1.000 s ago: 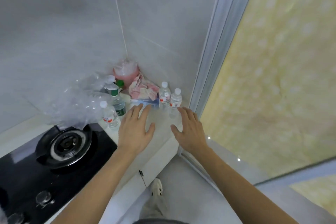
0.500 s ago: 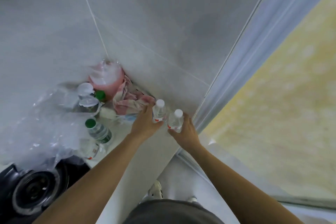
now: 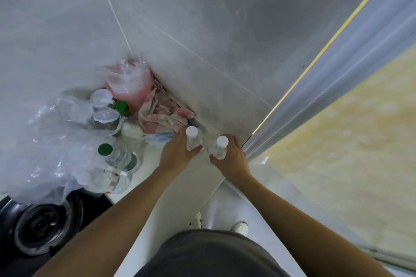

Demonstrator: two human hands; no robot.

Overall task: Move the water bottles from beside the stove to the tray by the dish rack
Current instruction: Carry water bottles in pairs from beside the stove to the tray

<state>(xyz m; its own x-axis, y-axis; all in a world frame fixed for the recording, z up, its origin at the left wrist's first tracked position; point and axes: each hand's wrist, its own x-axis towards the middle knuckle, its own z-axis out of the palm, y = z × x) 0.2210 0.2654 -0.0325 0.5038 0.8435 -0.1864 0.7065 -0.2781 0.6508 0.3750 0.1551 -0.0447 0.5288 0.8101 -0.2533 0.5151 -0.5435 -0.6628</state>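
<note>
Both arms reach forward to the counter's (image 3: 180, 186) right edge by the wall. The left hand (image 3: 177, 153) grasps one white-capped bottle (image 3: 192, 139); the right hand (image 3: 231, 157) wraps the other bottle (image 3: 219, 147), both upright.

Countertop (image 3: 191, 177) — bottles (image 3: 117, 159), cloth (image 3: 162, 117).

Stove burner (image 3: 38, 229) cut off by left edge

A home kitchen: gas burner (image 3: 42, 229), tiled walls (image 3: 202, 29).
</note>
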